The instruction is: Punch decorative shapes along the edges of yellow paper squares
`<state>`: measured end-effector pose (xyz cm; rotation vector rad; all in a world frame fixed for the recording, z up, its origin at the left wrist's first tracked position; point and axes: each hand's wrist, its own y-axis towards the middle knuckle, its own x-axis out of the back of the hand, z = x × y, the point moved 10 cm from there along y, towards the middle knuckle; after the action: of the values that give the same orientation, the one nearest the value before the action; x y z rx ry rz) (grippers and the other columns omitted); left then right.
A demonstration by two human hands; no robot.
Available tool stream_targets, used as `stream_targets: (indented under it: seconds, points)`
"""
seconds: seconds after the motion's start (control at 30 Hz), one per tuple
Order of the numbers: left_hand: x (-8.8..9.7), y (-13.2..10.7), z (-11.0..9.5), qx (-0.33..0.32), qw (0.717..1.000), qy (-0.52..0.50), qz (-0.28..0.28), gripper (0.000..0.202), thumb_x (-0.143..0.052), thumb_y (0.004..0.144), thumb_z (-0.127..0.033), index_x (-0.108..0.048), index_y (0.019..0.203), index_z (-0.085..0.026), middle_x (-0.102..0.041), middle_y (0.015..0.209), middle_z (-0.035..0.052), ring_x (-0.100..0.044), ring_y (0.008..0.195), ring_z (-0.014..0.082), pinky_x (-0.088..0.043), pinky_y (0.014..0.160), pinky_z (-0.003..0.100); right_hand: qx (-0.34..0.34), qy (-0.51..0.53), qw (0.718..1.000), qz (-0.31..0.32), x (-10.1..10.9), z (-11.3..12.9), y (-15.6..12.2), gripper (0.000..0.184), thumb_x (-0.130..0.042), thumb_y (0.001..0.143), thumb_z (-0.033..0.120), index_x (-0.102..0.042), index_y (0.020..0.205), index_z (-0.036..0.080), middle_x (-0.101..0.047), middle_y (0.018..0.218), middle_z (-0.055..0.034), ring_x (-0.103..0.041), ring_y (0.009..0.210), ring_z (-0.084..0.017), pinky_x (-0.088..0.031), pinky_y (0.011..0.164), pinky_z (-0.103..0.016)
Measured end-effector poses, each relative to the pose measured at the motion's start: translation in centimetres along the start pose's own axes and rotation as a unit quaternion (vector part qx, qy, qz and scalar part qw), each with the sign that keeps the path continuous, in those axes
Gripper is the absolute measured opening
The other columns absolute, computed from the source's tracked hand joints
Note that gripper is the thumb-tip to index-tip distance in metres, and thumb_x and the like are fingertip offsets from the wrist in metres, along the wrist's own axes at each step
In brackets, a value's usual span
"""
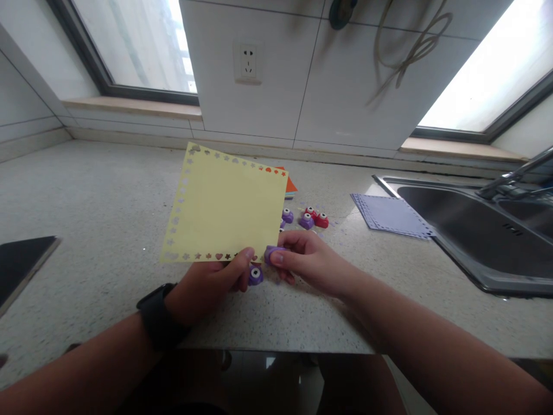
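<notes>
Left hand: at the lower centre of the frame, the left hand is closed in a pinch on the bottom edge of the yellow sheet, thumb on top, fingers underneath; a black watch is on its wrist.
Right hand: just right of centre, the right hand has thumb and fingers closed around a small purple punch, at the sheet's lower right corner; whether the paper sits in its slot, I cannot tell.
Yellow sheet: the yellow sheet fills the middle of the frame, tilted, with small cut-out shapes, including hearts and stars, along its left, top and bottom edges; orange shows through several holes at the upper right.
Punch below the left thumb: a second purple punch lies just beside the left fingers; contact is unclear.
Punch cluster: right of the sheet, near the frame's centre, two red punches stand close beside a purple one, with another purple punch at the sheet's edge.
Orange paper: an orange corner juts out behind the sheet's right side, lighter layers beneath it.
Purple sheets: right of centre, a fanned stack of punched purple sheets reaches the rim of the steel sink.
Counter: the speckled counter spans the frame; a dark flat panel is at far left.
Wall: a socket sits at upper centre, a looped cable at upper right.
</notes>
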<state>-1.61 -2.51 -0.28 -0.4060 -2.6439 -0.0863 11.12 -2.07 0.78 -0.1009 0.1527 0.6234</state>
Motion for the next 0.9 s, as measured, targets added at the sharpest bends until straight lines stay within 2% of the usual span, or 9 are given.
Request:
stream_targets:
  seconds: [0.5,0.9]
  points:
    - [0.02,-0.2,0.57,0.013,1.0,0.004,-0.001,0.059,-0.045,0.099,-0.051,-0.054,0.047,-0.024,-0.06,0.054,-0.0025,-0.059,0.063,0.0172,-0.046,0.078,0.031,-0.001,-0.022,1.0,-0.002,0.07,0.06,-0.09,0.032,-0.08,0.082,0.043,-0.063,0.081,0.015,-0.062,0.065,0.0024,-0.052,0.053,-0.008,-0.041,0.05,-0.022]
    - [0.02,-0.07,0.27,0.005,1.0,0.002,-0.003,0.059,-0.045,0.099,-0.05,-0.054,0.047,-0.024,-0.06,0.054,-0.0027,-0.06,0.062,0.017,-0.046,0.078,0.031,-0.005,-0.031,0.999,-0.006,0.04,0.06,-0.08,0.033,-0.081,0.081,0.043,-0.063,0.081,0.015,-0.062,0.064,0.0025,-0.052,0.052,-0.008,-0.041,0.048,-0.021]
